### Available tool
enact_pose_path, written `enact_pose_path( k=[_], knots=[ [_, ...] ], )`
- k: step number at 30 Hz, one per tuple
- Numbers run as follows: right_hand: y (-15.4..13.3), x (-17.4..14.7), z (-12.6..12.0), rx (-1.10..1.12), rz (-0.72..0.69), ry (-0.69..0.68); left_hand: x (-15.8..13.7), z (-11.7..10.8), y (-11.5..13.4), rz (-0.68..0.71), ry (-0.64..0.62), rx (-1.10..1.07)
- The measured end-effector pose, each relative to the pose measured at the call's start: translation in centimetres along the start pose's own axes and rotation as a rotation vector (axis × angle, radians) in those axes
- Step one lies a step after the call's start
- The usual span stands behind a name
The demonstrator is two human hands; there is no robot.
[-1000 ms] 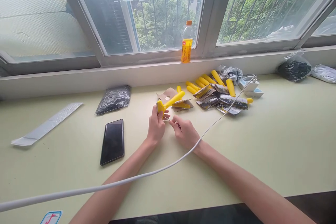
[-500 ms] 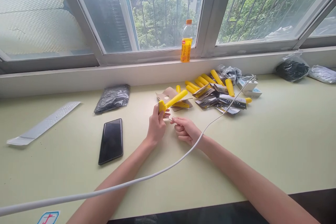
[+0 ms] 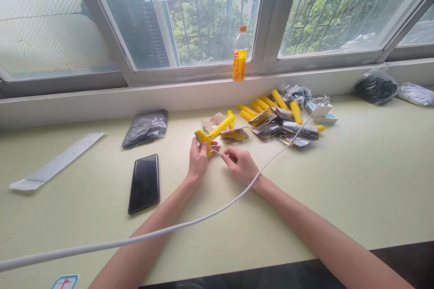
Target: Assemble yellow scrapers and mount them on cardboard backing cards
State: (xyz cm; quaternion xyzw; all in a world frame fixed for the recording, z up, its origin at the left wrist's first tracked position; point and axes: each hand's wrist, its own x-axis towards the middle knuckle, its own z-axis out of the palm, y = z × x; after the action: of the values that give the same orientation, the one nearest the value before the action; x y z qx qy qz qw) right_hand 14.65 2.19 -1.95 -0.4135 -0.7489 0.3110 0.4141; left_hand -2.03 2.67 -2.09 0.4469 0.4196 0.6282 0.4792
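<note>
My left hand (image 3: 199,159) is closed around the head of a yellow scraper (image 3: 210,136), whose handle points up and to the right. My right hand (image 3: 241,163) pinches a thin metal rod (image 3: 215,151) between thumb and fingers. The rod's far end reaches the scraper's head near the left fingers; the exact contact point is too small to make out. Just behind the left hand lie a piece of brown cardboard (image 3: 212,123) and another yellow scraper in a card sleeve (image 3: 234,135).
Several yellow-handled scrapers in card sleeves (image 3: 269,127) are heaped behind my right hand. A white cable (image 3: 217,211) crosses over both forearms. A phone (image 3: 144,184) and a bagged black item (image 3: 145,129) lie to the left. An orange drink bottle (image 3: 239,64) stands by the window.
The scraper has turned in my left hand, so its head now faces more up and left and its handle sits further left. My right hand has rotated, with the rod still pinched.
</note>
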Motion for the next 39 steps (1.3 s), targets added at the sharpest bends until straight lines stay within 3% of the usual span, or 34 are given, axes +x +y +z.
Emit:
enact_pose_path(
  k=[6,16,22,27,33,39],
  knots=[
    [0.0,0.0,0.0,-0.021,0.008,0.018,0.1,-0.2,0.0,-0.007,0.019,0.001],
    [0.2,0.2,-0.5,0.021,0.048,0.162,-0.3,0.2,0.8,0.03,-0.041,0.0],
    [-0.5,-0.2,0.2,0.224,0.132,0.097,-0.5,0.3,0.4,0.009,-0.17,0.08],
    [-0.9,0.2,0.4,0.309,0.232,0.145,-0.6,0.4,-0.2,0.043,-0.319,0.132],
    [-0.8,0.7,-0.3,0.435,0.364,0.184,-0.2,-0.3,0.3,-0.113,-0.378,-0.01],
    [-0.6,1.2,-0.9,0.736,0.556,0.211,0.3,-0.7,0.4,-0.223,-0.249,-0.123]
  ],
)
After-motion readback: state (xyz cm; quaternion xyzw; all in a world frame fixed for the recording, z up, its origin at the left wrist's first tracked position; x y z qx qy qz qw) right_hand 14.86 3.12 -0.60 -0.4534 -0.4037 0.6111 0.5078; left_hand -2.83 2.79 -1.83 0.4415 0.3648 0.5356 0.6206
